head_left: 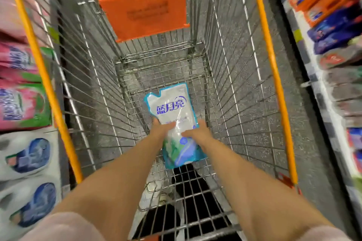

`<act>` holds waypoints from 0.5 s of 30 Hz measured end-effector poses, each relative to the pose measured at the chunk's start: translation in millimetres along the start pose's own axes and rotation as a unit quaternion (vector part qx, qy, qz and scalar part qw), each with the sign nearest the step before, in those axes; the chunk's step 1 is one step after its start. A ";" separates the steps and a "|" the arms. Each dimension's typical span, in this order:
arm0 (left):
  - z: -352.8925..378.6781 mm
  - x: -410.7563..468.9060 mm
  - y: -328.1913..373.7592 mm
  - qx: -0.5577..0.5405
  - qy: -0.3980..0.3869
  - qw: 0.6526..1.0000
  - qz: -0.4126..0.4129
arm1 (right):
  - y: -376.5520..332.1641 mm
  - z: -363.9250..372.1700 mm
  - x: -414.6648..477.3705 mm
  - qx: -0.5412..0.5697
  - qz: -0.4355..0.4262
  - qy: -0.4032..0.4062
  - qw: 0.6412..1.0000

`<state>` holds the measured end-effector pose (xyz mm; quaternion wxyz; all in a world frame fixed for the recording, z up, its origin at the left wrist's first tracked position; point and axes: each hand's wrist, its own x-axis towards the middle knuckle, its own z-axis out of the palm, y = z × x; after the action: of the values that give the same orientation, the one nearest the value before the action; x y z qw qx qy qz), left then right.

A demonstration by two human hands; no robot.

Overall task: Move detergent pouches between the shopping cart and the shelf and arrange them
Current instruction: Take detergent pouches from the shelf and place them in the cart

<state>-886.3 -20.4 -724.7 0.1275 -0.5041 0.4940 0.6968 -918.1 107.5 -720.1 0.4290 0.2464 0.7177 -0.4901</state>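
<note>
A white and blue detergent pouch (172, 111) lies low inside the wire shopping cart (231, 88), close to its mesh floor. Both my arms reach down into the basket. My left hand (161, 130) grips the pouch's left edge, thumb across its front. My right hand (197, 133) holds the right edge, fingers laid over the lower front. The pouch's lower part shows between my wrists. Whether the pouch rests on the cart floor or hangs just above it is not clear.
The cart has orange rails and an orange flap (145, 10) at its far end. Pink and white-blue detergent packs (23, 103) fill the shelf on the left. Orange and blue packs (329, 15) line the shelf on the right. Speckled grey floor shows through the wires.
</note>
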 end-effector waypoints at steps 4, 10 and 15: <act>5.7 16.9 -16.7 0.033 -0.014 0.999 -0.004 | 16.8 -2.4 23.8 -0.003 0.034 0.001 0.999; 0.8 9.8 -38.8 0.055 -0.045 0.997 -0.018 | 39.2 -4.7 32.4 -0.033 0.055 0.013 0.998; 0.7 -2.6 -23.1 0.122 -0.007 0.992 -0.024 | 17.8 -9.7 9.7 -0.073 0.015 0.029 0.997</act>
<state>-869.9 -7.9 -735.5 0.2084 -0.4920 0.5620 0.6314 -913.0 122.8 -735.7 0.4327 0.2392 0.7598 -0.4223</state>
